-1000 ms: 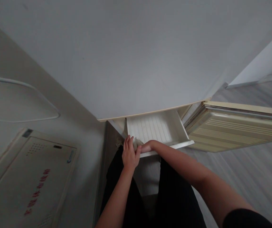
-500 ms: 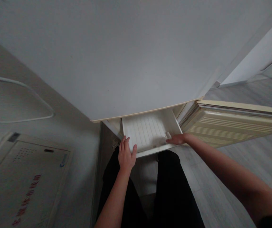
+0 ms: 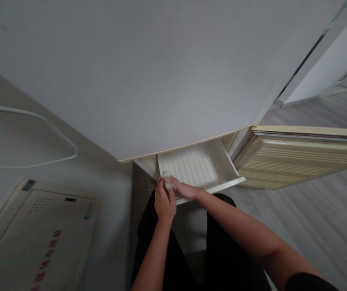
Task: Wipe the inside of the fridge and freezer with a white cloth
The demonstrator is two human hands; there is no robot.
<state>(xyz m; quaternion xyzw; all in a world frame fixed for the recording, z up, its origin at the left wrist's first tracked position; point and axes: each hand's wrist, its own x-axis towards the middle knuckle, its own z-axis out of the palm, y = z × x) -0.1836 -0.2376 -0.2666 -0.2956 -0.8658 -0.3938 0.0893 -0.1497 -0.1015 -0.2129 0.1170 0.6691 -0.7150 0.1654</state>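
A white drawer (image 3: 191,163) with a ribbed bottom is pulled part of the way out beneath the large white surface. At its front left corner my left hand (image 3: 165,203) is closed on the drawer's edge, with its fingertips beside the cloth. My right hand (image 3: 187,190) reaches across the drawer's front and presses a crumpled white cloth (image 3: 168,182), perhaps a tissue, into that same corner. The two hands nearly touch. My right fingers partly hide the cloth, and the drawer's front left corner is covered by both hands.
An opened cream door (image 3: 297,157) with a ribbed inner face stands to the right. The large white panel (image 3: 173,81) overhangs the drawer. On the left wall are a white cable (image 3: 40,115) and a metal box cover (image 3: 55,214) with red lettering. My knees are under the drawer.
My right hand has moved left with the white cloth, from the drawer's front right corner to its front left corner. My left hand has stayed at the left corner.
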